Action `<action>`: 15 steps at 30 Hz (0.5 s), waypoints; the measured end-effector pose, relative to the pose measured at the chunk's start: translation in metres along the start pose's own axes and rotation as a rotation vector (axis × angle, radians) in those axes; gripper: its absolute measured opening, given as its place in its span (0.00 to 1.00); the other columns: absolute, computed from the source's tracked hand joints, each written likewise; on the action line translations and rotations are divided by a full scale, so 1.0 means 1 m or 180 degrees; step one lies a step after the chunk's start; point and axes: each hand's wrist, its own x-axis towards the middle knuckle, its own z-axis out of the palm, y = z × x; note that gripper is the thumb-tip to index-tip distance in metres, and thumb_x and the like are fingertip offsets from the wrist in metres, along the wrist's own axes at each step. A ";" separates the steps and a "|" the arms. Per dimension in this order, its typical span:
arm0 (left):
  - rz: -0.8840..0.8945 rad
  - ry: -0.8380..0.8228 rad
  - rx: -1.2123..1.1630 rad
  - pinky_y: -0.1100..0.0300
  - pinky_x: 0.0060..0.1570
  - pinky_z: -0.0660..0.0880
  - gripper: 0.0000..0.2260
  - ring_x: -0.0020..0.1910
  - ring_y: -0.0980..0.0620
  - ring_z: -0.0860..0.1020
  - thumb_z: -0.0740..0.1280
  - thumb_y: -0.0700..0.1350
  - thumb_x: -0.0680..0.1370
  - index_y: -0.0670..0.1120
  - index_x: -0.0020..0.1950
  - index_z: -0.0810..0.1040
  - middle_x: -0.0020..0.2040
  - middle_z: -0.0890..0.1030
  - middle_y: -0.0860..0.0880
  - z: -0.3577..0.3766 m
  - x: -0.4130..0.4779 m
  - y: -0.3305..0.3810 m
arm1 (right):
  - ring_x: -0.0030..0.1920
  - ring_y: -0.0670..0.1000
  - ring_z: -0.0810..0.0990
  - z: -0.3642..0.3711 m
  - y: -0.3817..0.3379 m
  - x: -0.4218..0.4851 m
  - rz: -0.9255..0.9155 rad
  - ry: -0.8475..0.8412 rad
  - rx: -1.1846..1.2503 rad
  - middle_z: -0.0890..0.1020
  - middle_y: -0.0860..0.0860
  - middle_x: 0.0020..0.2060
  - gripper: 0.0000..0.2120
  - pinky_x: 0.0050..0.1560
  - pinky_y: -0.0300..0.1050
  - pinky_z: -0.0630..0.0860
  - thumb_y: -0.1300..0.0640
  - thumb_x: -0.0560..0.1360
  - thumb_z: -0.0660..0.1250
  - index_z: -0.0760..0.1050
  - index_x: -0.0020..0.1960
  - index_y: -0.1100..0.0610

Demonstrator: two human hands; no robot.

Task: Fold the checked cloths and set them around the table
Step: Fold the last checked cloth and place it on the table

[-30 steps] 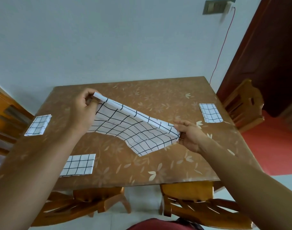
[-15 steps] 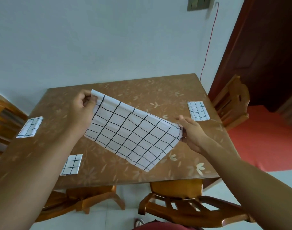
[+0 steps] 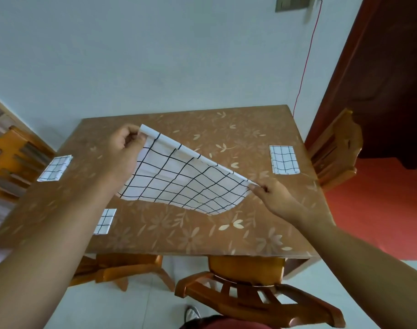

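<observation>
Brown floral table (image 3: 202, 236) fills mid-frame. Checked cloth (image 3: 179, 184) held above its centre, sagging — left hand (image 3: 124, 150) pinches the upper-left corner, right hand (image 3: 273, 198) pinches the right corner. Three folded cloths: right (image 3: 284, 159), left (image 3: 55, 165), lower left (image 3: 105, 221).

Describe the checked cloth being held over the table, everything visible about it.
The checked cloth is thin white fabric with a black grid. It is doubled over, the fold forming a taut edge that runs from the left hand, pinching the higher far end, down to the right hand, pinching the nearer end. The rest hangs loosely below the fold, its lower edge curving and sagging toward the brown flower-patterned table; whether it touches the top cannot be told. Only the hands clearly touch it.
</observation>
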 end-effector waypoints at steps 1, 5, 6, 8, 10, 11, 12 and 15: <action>0.0031 -0.0043 0.0061 0.76 0.39 0.68 0.06 0.34 0.67 0.72 0.63 0.37 0.83 0.47 0.50 0.77 0.38 0.72 0.53 0.000 -0.003 0.004 | 0.31 0.51 0.73 -0.001 0.006 0.000 -0.0031 0.0040 -0.0089 0.74 0.52 0.33 0.25 0.38 0.51 0.72 0.42 0.83 0.62 0.75 0.44 0.64; 0.0068 -0.0287 0.0346 0.66 0.42 0.69 0.04 0.36 0.61 0.71 0.64 0.40 0.83 0.47 0.51 0.78 0.40 0.73 0.51 -0.003 -0.012 0.023 | 0.46 0.44 0.81 -0.010 0.014 -0.005 -0.0125 -0.0324 -0.0151 0.81 0.47 0.47 0.24 0.49 0.45 0.76 0.31 0.78 0.61 0.80 0.55 0.50; 0.0083 -0.0382 0.0380 0.61 0.42 0.69 0.05 0.37 0.57 0.70 0.64 0.42 0.84 0.48 0.51 0.78 0.40 0.73 0.48 -0.003 -0.016 0.032 | 0.51 0.42 0.80 -0.012 0.007 -0.008 -0.0136 -0.0448 -0.0186 0.82 0.43 0.52 0.20 0.52 0.42 0.75 0.34 0.77 0.65 0.80 0.60 0.47; 0.0153 -0.0549 0.0521 0.62 0.37 0.68 0.05 0.35 0.55 0.69 0.64 0.43 0.84 0.50 0.50 0.78 0.39 0.73 0.44 0.000 -0.025 0.053 | 0.57 0.41 0.80 -0.010 -0.011 -0.011 -0.0299 -0.0559 -0.0191 0.83 0.41 0.57 0.20 0.56 0.38 0.73 0.42 0.76 0.72 0.78 0.66 0.46; 0.0325 -0.0624 0.0908 0.74 0.31 0.66 0.04 0.29 0.60 0.71 0.64 0.43 0.84 0.48 0.51 0.78 0.36 0.75 0.48 0.003 -0.034 0.075 | 0.59 0.41 0.80 -0.003 -0.039 -0.018 -0.0599 -0.0550 -0.0088 0.82 0.39 0.57 0.20 0.59 0.40 0.74 0.43 0.75 0.74 0.77 0.66 0.43; 0.0424 -0.0639 0.1099 0.76 0.32 0.67 0.04 0.29 0.63 0.72 0.64 0.43 0.84 0.48 0.51 0.78 0.36 0.76 0.50 0.004 -0.039 0.086 | 0.59 0.41 0.80 0.002 -0.053 -0.020 -0.0775 -0.0527 -0.0017 0.83 0.39 0.56 0.19 0.60 0.42 0.75 0.42 0.75 0.73 0.77 0.64 0.42; 0.0522 -0.0670 0.1214 0.76 0.32 0.67 0.04 0.30 0.65 0.73 0.64 0.44 0.83 0.47 0.52 0.79 0.37 0.78 0.50 0.004 -0.043 0.095 | 0.58 0.42 0.81 0.007 -0.065 -0.021 -0.0883 -0.0508 0.0047 0.83 0.40 0.54 0.17 0.60 0.44 0.77 0.41 0.75 0.72 0.76 0.61 0.42; 0.0701 -0.0869 0.1375 0.77 0.35 0.67 0.04 0.33 0.66 0.74 0.66 0.45 0.83 0.48 0.53 0.80 0.44 0.84 0.50 0.006 -0.048 0.110 | 0.41 0.48 0.80 0.014 -0.102 -0.026 -0.1022 -0.0505 0.0276 0.83 0.51 0.41 0.13 0.46 0.49 0.77 0.44 0.78 0.69 0.78 0.54 0.52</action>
